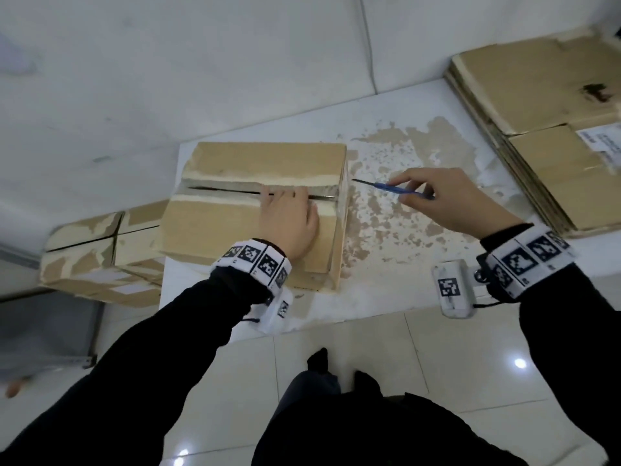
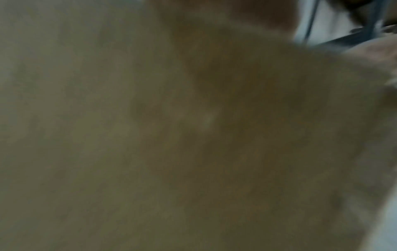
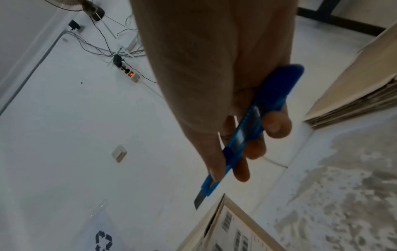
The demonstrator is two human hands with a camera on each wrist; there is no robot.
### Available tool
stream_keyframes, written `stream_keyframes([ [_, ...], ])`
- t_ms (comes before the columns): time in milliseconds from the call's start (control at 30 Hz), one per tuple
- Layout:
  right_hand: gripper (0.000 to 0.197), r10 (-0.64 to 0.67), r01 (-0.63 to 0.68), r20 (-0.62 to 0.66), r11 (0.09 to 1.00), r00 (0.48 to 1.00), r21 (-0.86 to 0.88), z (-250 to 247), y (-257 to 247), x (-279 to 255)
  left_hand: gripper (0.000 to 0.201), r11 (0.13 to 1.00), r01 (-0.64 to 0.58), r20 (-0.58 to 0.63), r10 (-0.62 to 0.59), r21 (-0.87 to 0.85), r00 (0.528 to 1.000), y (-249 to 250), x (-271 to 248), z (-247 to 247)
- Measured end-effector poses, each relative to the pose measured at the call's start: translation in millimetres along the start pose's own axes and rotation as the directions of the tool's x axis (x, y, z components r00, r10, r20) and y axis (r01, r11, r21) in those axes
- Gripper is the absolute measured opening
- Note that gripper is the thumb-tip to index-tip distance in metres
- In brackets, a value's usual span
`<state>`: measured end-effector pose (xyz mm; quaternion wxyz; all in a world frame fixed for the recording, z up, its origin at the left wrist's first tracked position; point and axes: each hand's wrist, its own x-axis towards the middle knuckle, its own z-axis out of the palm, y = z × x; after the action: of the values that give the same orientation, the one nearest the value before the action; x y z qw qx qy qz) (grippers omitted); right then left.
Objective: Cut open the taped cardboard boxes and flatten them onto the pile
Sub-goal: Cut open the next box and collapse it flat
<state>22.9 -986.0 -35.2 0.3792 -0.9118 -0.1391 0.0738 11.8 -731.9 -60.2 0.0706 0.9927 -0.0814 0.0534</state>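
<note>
A brown cardboard box (image 1: 235,216) stands on the worn white table (image 1: 396,237), its taped top seam slit along the middle into a dark gap. My left hand (image 1: 289,220) lies flat on the box top, fingertips at the slit near its right end. To the right of the box, my right hand (image 1: 450,200) grips a blue utility knife (image 1: 393,189) with its blade out, pointing left at the box's right edge. In the right wrist view the knife (image 3: 253,134) sits in curled fingers above the box's labelled end (image 3: 232,227). The left wrist view shows only blurred cardboard (image 2: 150,135).
A pile of flattened cardboard (image 1: 544,122) lies at the table's far right. Left of the table, lower down, sits another box (image 1: 100,257) with a cut seam. In the right wrist view, a power strip (image 3: 133,76) and cables lie on the floor.
</note>
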Motion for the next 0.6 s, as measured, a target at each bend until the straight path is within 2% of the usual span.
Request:
stream_keyframes([
  [33,0.021,-0.023,0.023,0.019,1.0,1.0,0.007,3,-1,1,0.023,0.978,0.093,0.017,-0.091,-0.186,0.996,6,-1,-4],
  [67,0.022,-0.046,0.047,0.041,0.999,0.998,-0.004,6,-2,2,0.022,0.878,0.219,0.069,-0.21,-0.426,0.975,10,-2,-7],
  [100,0.024,-0.067,0.068,0.055,0.998,0.996,-0.019,11,-2,3,0.023,0.677,0.348,0.139,-0.344,-0.649,0.929,12,0,-9],
  [133,0.025,-0.082,0.084,0.059,0.996,0.995,-0.03,16,-3,3,0.025,0.428,0.441,0.216,-0.478,-0.789,0.851,13,3,-8],
  [167,0.026,-0.099,0.101,0.052,0.994,0.994,-0.041,22,-3,4,0.028,0.196,0.478,0.287,-0.589,-0.856,0.756,13,5,-7],
  [200,0.027,-0.119,0.121,0.041,0.991,0.992,-0.057,27,-3,4,0.034,0.022,0.478,0.35,-0.652,-0.878,0.672,14,9,-5],
  [233,0.027,-0.136,0.139,0.035,0.987,0.99,-0.08,31,-3,5,0.044,-0.087,0.468,0.395,-0.682,-0.88,0.616,15,13,-3],
  [300,0.026,-0.157,0.16,0.033,0.978,0.987,-0.136,34,-3,8,0.063,-0.185,0.464,0.443,-0.712,-0.866,0.544,18,22,2],
  [367,0.025,-0.178,0.179,0.025,0.96,0.984,-0.215,37,-4,9,0.068,-0.228,0.473,0.472,-0.725,-0.851,0.501,20,30,7],
  [433,0.027,-0.2,0.175,-0.03,0.912,0.979,-0.372,45,-6,11,0.059,-0.218,0.462,0.459,-0.727,-0.859,0.511,21,35,11],
  [500,0.033,-0.169,0.07,-0.166,0.874,0.971,-0.481,49,-8,18,0.04,-0.194,0.42,0.418,-0.727,-0.886,0.545,20,34,13],
  [567,0.03,-0.089,-0.038,-0.272,0.903,0.958,-0.429,43,-4,27,0.029,-0.185,0.383,0.394,-0.705,-0.905,0.59,21,30,11],
  [600,0.027,-0.034,-0.067,-0.275,0.935,0.961,-0.348,39,4,29,0.027,-0.132,0.392,0.366,-0.701,-0.91,0.612,21,28,10],
])
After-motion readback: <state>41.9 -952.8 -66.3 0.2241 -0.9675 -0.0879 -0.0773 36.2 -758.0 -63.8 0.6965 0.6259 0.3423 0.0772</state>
